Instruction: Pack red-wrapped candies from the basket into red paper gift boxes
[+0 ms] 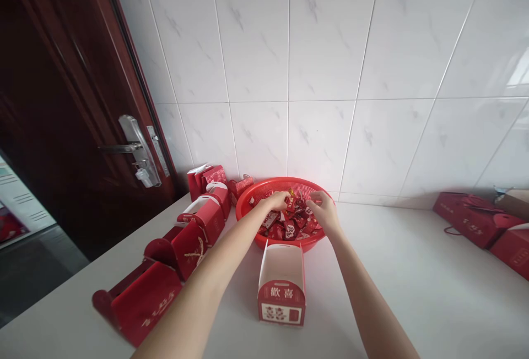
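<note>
A red plastic basket (243,217) holds many small red wrapped candies (290,229). Over its left part my left hand (278,200) is closed, fingertips pinched at a red candy packet (291,204). My right hand (324,211) reaches over the basket's right side with its fingers curled together; what lies between them, if anything, is too small to make out. In front of the basket, between my forearms, stands an open red and white gift box (281,298) with Chinese characters on its end. Its visible inside is white.
Along the table's left side stand several red gift boxes, among them an open box (202,213) and a box with a cord (188,246). More red boxes (471,218) are at the right. Behind is a tiled wall (322,61); a dark door (78,72) is at left.
</note>
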A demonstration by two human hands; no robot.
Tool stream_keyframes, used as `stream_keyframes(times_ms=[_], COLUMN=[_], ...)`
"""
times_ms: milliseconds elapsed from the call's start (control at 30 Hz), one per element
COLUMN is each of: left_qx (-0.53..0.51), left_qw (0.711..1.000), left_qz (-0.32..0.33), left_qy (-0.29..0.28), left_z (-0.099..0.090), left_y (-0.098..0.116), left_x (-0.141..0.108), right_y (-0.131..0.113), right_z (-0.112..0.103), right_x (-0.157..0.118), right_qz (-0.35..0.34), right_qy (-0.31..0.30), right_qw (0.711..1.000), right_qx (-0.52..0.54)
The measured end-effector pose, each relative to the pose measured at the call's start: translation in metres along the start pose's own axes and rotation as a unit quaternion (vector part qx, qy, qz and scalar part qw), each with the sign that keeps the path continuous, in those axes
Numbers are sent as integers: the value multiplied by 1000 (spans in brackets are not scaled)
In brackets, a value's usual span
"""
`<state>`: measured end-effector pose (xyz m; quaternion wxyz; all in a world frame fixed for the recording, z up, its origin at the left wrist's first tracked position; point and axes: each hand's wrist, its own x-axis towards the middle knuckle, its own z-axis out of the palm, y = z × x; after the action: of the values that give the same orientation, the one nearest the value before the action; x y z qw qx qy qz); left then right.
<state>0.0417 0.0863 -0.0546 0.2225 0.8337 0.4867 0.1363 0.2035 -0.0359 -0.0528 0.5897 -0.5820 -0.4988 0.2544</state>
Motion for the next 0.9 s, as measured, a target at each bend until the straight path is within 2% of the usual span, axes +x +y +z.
stream_keyframes(times_ms=[233, 433, 600, 733, 900], left_qx=[67, 64, -4, -99, -220], left_qw=[995, 995, 999, 994, 974], left_qz=[-11, -16, -18, -18, 30], left_qy=[-77, -79, -46, -35, -36], left_z=[3, 12, 10, -5, -22], left_y=[17, 32, 30, 27, 37], left_x=[6, 9, 2, -5, -11], right_y=[-5, -2, -1, 1, 4], right_z=[0, 1, 1, 1, 3], right_x=[-3, -1, -2, -1, 1], right_qz=[1, -7, -6, -12, -1], right_qy=[-9, -6, -14, -19, -16], right_qw=[1000, 1000, 1000, 1000, 1000], right_qx=[-3, -13, -9, -10, -25])
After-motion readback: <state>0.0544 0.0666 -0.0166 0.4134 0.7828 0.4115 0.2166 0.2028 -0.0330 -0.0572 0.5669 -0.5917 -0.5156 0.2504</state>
